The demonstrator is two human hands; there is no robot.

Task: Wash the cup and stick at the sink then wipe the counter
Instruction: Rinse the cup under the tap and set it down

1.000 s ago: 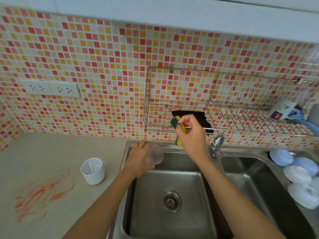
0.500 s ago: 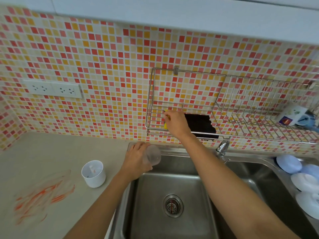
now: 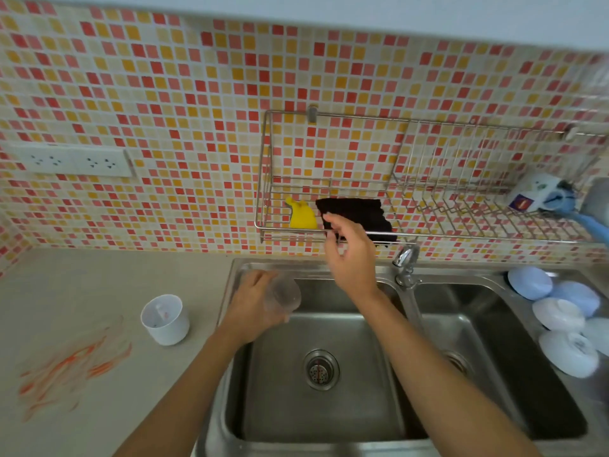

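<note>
Gripping a clear plastic cup (image 3: 284,298) over the near left corner of the left sink basin (image 3: 323,407), the left hand (image 3: 255,306) has its fingers wrapped round the cup's side, the cup tipped with its mouth toward the right. Up above, the right hand (image 3: 351,258) hangs in front of the wire rack (image 3: 329,234) on the tiled wall, fingers loosely curled and grasping nothing, fingertips just beside a black cloth (image 3: 359,216) that lies on the rack's shelf. Left of that cloth on the same shelf sits a yellow sponge (image 3: 301,216), apart from the hand.

Out on the counter (image 3: 82,285), a white cup (image 3: 165,319) stands upright just left of the sink's edge, and something small and pale lies inside it; whether that is the stick cannot be told. Further left, orange smears (image 3: 71,371) streak the countertop.

Between the two basins rises the tap (image 3: 406,258). On the far right, several pale blue and white bowls (image 3: 560,319) rest upside down beside the right basin (image 3: 494,357), and a mug (image 3: 535,196) lies on its side at the rack's right end.
</note>
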